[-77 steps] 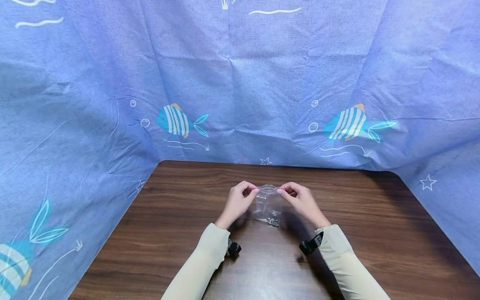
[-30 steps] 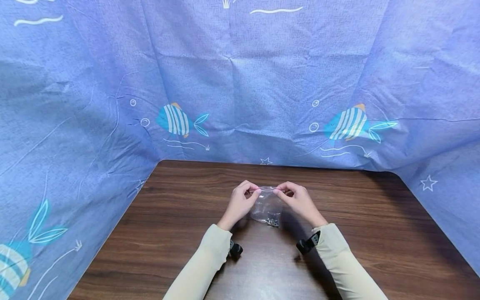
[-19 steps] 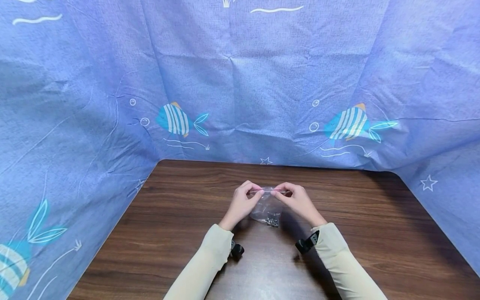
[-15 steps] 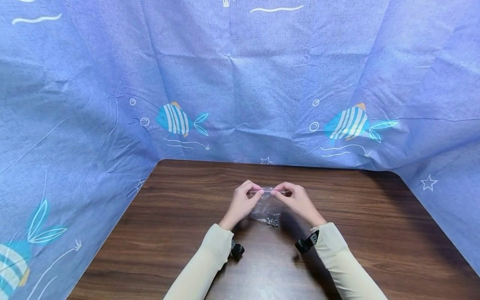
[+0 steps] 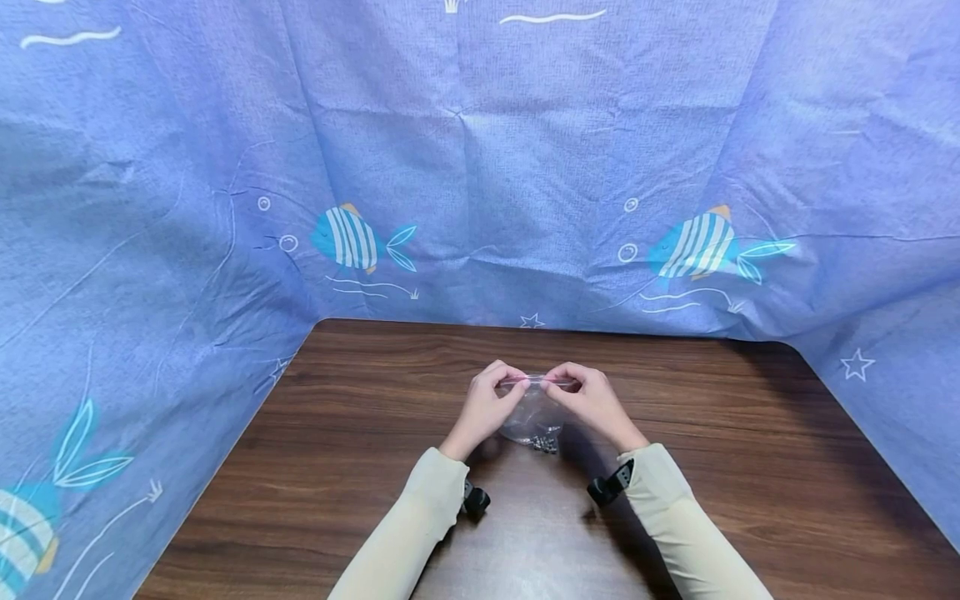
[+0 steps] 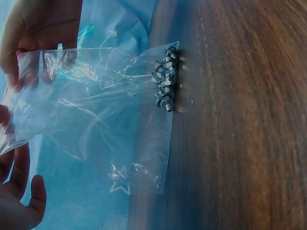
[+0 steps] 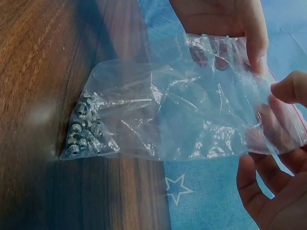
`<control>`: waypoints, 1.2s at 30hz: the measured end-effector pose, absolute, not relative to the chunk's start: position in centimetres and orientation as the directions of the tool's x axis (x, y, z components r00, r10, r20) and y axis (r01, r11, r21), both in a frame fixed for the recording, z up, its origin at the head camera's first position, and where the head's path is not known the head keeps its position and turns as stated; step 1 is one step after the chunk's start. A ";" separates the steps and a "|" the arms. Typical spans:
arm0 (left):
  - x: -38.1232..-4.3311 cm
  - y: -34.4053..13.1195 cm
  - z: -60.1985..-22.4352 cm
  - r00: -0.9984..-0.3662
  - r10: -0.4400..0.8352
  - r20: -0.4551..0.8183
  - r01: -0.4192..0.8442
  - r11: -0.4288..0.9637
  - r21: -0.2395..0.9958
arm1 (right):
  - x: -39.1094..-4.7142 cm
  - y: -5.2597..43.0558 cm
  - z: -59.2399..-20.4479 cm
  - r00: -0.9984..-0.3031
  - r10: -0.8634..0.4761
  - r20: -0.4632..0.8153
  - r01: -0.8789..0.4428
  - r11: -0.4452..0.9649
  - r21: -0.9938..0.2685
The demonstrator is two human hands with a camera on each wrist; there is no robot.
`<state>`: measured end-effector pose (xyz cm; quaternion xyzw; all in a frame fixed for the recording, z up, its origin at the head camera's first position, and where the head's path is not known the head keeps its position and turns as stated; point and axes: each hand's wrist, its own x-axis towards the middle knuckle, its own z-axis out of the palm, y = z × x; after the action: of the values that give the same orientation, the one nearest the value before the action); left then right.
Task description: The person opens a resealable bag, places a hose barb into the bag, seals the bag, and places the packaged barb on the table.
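Note:
A clear zip-lock bag (image 5: 534, 410) stands between the two hands, its bottom edge at or close to the tabletop. Several small shiny metal fittings (image 6: 166, 79) lie bunched along one end of its bottom, also seen in the right wrist view as metal fittings (image 7: 85, 127). The left hand (image 5: 487, 406) pinches the bag's top strip between thumb and fingers. Opposite it, the right hand (image 5: 596, 406) pinches the same strip, a short gap away. A red line (image 7: 298, 114) runs along the bag's mouth, which looks flat and straight.
Both hands work over a dark brown wooden table (image 5: 360, 467). A blue cloth (image 5: 540, 167) with printed fish hangs behind it and at the sides. Each wrist carries a small black camera, such as the left wrist camera (image 5: 475, 498).
Both hands have drawn closer together along the bag's top. Its mouth gaped slightly at first and is now pressed flat. In the last half second the hands have hardly moved.

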<state>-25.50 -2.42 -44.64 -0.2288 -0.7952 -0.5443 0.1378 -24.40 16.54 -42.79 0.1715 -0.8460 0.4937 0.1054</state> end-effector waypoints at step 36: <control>-26.0 -3.9 -43.6 -0.838 0.219 0.500 0.544 0.401 0.737 | -25.0 18.5 -41.9 -0.830 -0.327 0.452 -0.554 0.574 -0.603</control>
<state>-25.98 -3.86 -43.63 -0.2325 -0.8206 -0.4957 0.1642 -24.96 18.48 -41.87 0.2517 -0.8748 0.3870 0.1470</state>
